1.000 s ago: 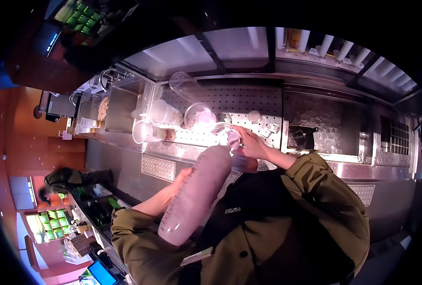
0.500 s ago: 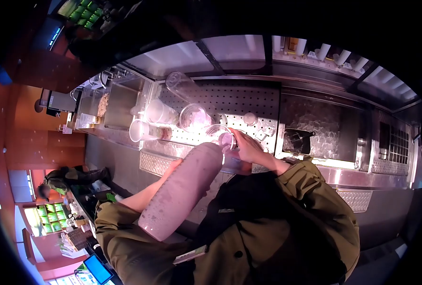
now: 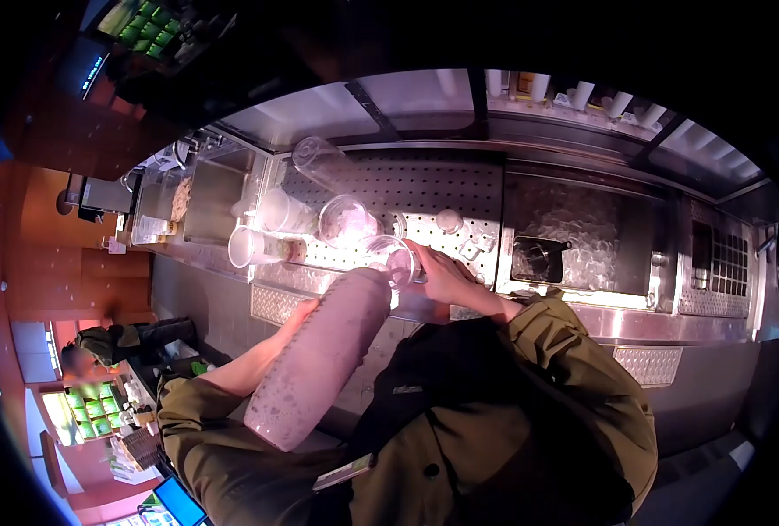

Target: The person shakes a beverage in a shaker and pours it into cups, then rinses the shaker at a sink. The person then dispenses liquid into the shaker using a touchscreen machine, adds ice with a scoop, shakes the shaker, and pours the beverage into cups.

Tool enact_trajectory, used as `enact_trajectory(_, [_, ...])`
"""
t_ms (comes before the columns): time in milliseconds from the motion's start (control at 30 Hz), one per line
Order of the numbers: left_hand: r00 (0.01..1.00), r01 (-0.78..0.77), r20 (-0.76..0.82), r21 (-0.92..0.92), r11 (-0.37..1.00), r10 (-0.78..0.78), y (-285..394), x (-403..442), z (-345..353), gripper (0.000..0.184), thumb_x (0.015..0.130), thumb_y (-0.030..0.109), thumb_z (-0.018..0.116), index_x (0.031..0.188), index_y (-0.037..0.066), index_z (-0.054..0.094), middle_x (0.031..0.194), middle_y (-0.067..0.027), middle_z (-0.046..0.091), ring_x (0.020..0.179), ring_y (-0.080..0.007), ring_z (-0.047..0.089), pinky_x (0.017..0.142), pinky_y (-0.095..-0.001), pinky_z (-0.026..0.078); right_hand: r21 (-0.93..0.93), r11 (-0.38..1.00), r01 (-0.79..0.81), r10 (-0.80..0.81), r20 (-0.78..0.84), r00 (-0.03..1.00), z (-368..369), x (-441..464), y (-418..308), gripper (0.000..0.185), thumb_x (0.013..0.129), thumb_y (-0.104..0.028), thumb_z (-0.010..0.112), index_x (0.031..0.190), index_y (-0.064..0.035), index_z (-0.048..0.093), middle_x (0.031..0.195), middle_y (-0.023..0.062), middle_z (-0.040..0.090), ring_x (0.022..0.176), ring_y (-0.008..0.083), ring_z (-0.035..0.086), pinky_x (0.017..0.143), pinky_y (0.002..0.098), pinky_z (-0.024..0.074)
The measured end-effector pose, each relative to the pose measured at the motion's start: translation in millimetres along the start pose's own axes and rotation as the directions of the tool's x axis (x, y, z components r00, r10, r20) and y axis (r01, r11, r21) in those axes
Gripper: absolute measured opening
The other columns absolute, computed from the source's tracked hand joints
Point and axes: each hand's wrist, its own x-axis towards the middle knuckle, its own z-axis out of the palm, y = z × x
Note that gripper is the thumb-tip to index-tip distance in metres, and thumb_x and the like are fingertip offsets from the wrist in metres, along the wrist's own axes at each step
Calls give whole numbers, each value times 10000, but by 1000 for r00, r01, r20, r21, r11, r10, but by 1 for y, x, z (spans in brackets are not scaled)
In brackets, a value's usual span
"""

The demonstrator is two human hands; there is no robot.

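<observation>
My left hand (image 3: 300,317) is wrapped round a large, tall pitcher (image 3: 324,359) with pinkish-purple contents and measuring marks. The pitcher lies tilted, its upper end against the rim of a clear cup (image 3: 398,266). My right hand (image 3: 442,277) grips that cup from the right, over the counter's front edge. Whether liquid is flowing cannot be made out in the glare. Just beyond stands another clear cup (image 3: 344,219) on the perforated drain tray (image 3: 424,175).
Two whitish cups (image 3: 284,210) (image 3: 254,246) and a tipped clear container (image 3: 321,162) are on the left. An ice bin (image 3: 582,219) with a black scoop holder (image 3: 540,259) is at right, a sink (image 3: 219,197) at far left. Another person (image 3: 113,344) stands beyond the left side.
The pitcher and both hands have shifted left in view, along with the counter. The pitcher's mouth and the held cup stay together; more of the cup's opening shows now.
</observation>
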Motion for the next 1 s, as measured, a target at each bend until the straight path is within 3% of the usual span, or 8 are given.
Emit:
enact_trajectory(100, [998, -3, -68, -96, 995, -4, 2, -7, 15, 589, 851, 496, 437, 1203, 27, 491, 1069, -177, 590, 915, -332, 596, 798, -456, 499, -181, 976, 117, -141, -125, 982, 0, 1, -6, 791, 734, -327, 708, 1341, -36, 291, 1194, 163, 491, 1061, 336, 513, 867, 394, 436])
enact_trajectory(200, [999, 44, 3, -179, 983, -44, 5, -5, 2, 688, 845, 571, 420, 1282, 40, 421, 1135, -208, 546, 976, -358, 569, 856, -458, 471, -103, 992, -67, 75, 82, 994, -6, 1, -12, 947, 683, -399, 740, 1382, -64, 196, 1338, 211, 305, 1226, 365, 348, 1002, 419, 320])
enact_trajectory(300, [998, 60, 21, -262, 963, -57, 8, -4, -5, 728, 848, 606, 407, 1316, 49, 391, 1164, -227, 526, 1000, -384, 555, 870, -472, 461, 123, 989, 80, -78, -20, 997, -5, 2, 0, 998, 666, -435, 742, 1394, -82, 158, 1304, 220, 306, 1182, 389, 365, 963, 428, 341])
enact_trajectory(400, [996, 81, 0, -295, 952, -85, 11, -4, -3, 724, 841, 609, 411, 1304, 52, 406, 1155, -227, 534, 988, -397, 557, 850, -485, 467, 207, 978, -14, -9, 111, 994, -6, 3, 7, 1028, 650, -437, 757, 1395, -84, 143, 1312, 222, 273, 1184, 401, 348, 969, 437, 332])
enact_trajectory(533, [996, 81, -26, -79, 994, -83, 15, 1, -11, 747, 808, 624, 434, 1281, 46, 431, 1133, -230, 547, 971, -400, 564, 822, -486, 476, -102, 994, 36, -28, 75, 997, -5, -2, -3, 995, 641, -351, 780, 1383, -92, 169, 1326, 231, 311, 1201, 388, 352, 1007, 442, 301])
enact_trajectory(667, [994, 100, -42, -70, 993, -103, 16, 2, -17, 763, 778, 624, 463, 1268, 40, 445, 1123, -229, 554, 960, -398, 570, 806, -485, 480, 140, 989, 46, -50, 26, 998, -4, 1, 7, 958, 642, -326, 765, 1377, -94, 197, 1270, 216, 351, 1182, 367, 350, 993, 445, 298])
enact_trajectory(833, [994, 80, -78, 86, 993, -73, 21, 4, -24, 746, 771, 594, 503, 1260, 33, 452, 1117, -226, 561, 967, -403, 570, 814, -492, 481, -21, 998, 55, -54, 47, 997, 2, 1, 9, 937, 641, -256, 757, 1377, -83, 204, 1334, 211, 313, 1190, 352, 383, 1000, 421, 317])
enact_trajectory(1000, [994, 88, -71, 14, 996, -87, 26, 3, -45, 673, 804, 517, 538, 1272, 42, 446, 1154, -203, 557, 999, -374, 569, 851, -485, 477, 187, 980, 62, -79, 85, 993, 4, 6, 18, 948, 646, -309, 739, 1390, -78, 199, 1305, 219, 330, 1237, 378, 293, 1010, 455, 278])
